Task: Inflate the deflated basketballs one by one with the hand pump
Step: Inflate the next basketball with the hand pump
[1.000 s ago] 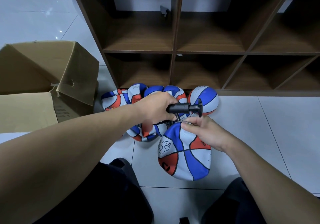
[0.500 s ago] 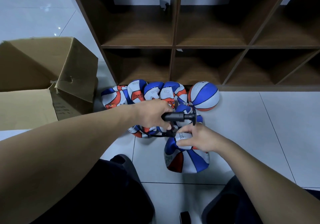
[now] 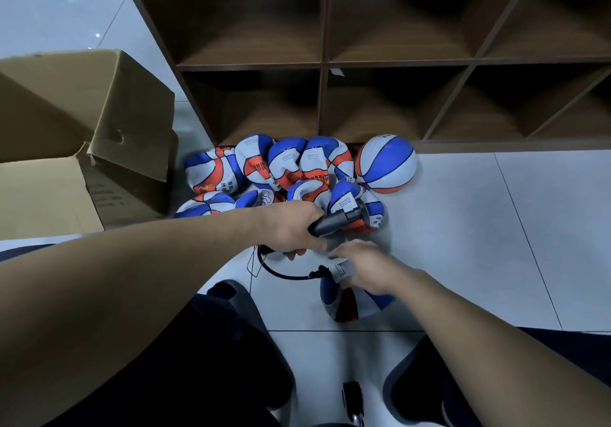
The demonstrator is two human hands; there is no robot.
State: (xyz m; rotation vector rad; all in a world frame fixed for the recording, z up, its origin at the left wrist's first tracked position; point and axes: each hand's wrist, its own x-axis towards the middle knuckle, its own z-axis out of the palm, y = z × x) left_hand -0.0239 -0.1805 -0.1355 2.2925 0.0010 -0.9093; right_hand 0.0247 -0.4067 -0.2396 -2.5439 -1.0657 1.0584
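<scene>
My left hand (image 3: 292, 228) grips the barrel of a black hand pump (image 3: 340, 221), its handle end pointing right. The pump's black hose (image 3: 284, 273) loops down to a deflated blue, white and red basketball (image 3: 353, 304) lying on the floor tiles. My right hand (image 3: 367, 269) rests on top of that ball with fingers spread, near where the hose meets it. Several more deflated balls (image 3: 284, 168) are piled against the shelf base. One round inflated ball (image 3: 385, 163) sits at the pile's right end.
A brown wooden cubby shelf (image 3: 324, 63) stands behind the balls. An open cardboard box (image 3: 82, 149) sits at the left. My dark-trousered knees (image 3: 198, 360) fill the bottom. A small dark object (image 3: 352, 397) lies on the floor between them.
The deflated ball has dropped lower and nearer to me, with my right hand following it down. The pump came lower too, and its hose now shows as a loop.
</scene>
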